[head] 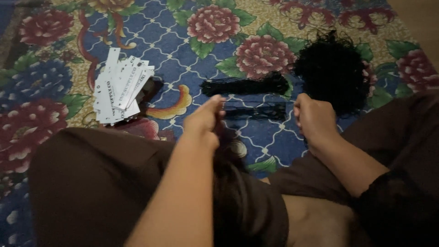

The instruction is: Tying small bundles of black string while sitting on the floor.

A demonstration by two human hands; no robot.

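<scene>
Stretching a bunch of thin black threads between two fists, the person sits cross-legged on a floral carpet patterned with red and blue blooms on a blue lattice ground. The left hand is closed around one end of the threads, thumb and fingers pinched together at the top of the fist. The right hand is curled shut around the other end, at about three o'clock from the left hand. The strands run nearly level between them, just above the carpet; whether they touch it cannot be told in the dim light.

Beyond the held strands, at twelve o'clock from them, a neat black bundle of the same thread lies flat on the carpet, long and narrow, running side to side. At about one o'clock from the right hand sits a loose black tangle, a bushy heap well larger than the bundle and just beside its right end.

At ten o'clock from the left hand, well apart from it, a fanned stack of white paper tags rests on the carpet, overlapping one another. Nothing here sits in a box or tray; every item lies directly on the carpet. Dark brown trousers cover the person's knees at the bottom of the view.
</scene>
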